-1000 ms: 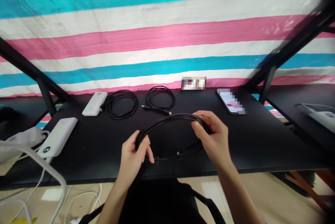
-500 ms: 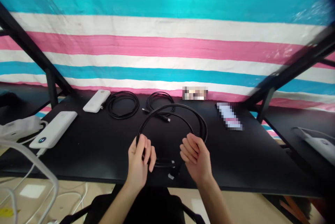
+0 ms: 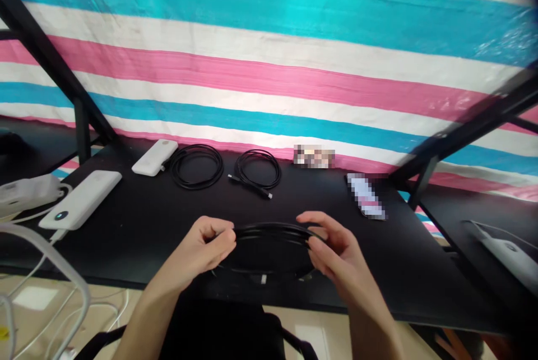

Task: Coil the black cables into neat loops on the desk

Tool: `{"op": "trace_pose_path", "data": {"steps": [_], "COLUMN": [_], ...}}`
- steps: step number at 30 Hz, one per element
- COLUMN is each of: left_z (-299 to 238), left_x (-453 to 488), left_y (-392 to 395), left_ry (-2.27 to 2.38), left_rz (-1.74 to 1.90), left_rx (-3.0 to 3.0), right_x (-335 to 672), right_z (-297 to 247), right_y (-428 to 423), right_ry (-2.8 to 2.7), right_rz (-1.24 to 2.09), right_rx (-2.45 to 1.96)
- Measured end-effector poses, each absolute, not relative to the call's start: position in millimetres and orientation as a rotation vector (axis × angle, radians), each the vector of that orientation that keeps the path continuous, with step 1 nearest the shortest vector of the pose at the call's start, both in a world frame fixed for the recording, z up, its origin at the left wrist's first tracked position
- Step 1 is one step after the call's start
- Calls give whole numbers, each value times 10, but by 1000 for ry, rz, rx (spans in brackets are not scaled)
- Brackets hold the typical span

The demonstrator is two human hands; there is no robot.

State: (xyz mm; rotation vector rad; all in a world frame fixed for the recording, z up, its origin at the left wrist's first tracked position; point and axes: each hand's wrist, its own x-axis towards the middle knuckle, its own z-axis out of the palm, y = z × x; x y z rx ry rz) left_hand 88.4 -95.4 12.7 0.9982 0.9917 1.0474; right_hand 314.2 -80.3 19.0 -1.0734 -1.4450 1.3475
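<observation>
Both hands hold a coiled black cable point(image 3: 269, 231) just above the near edge of the black table point(image 3: 159, 225). My left hand point(image 3: 202, 250) pinches the coil's left side with curled fingers. My right hand point(image 3: 332, 250) grips its right side, thumb and fingers closed round the strands. The coil lies nearly flat, seen edge-on, and a small light connector point(image 3: 263, 278) hangs at its near side.
Farther back lie two more coiled black cables point(image 3: 195, 165) point(image 3: 257, 169), a white power bank point(image 3: 154, 157) beside them, another power bank point(image 3: 82, 199) at the left, and a phone point(image 3: 365, 195) at the right. White cords trail off the table's left edge.
The coil stood as an upright hoop; now it lies flatter and lower. My right hand, loose half a second ago, has taken hold of it again.
</observation>
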Motion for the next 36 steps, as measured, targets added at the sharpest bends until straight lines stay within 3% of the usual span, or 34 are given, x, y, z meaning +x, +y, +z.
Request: {"op": "trace_pose_path", "data": {"steps": [5, 11, 18, 25, 36], "left_z": [305, 323, 74, -22, -600], "left_x": [926, 968, 844, 868, 1383], "left_y": [-1001, -1033, -971, -886, -760], "left_ry": [1014, 1083, 1006, 890, 1292], "left_rz": [912, 1053, 1619, 1557, 1560], "left_rx": [1058, 1089, 691, 704, 761], "right_x": [3010, 2807, 2919, 2819, 2597], "right_z": [374, 374, 53, -44, -234], "right_y": [-947, -949, -747, -725, -380], "right_ry": [-1779, -1934, -1554, -1235, -451], "right_rz": [928, 859, 1087, 1311, 1549], "right_rx": [-1033, -1086, -1061, -943, -748]}}
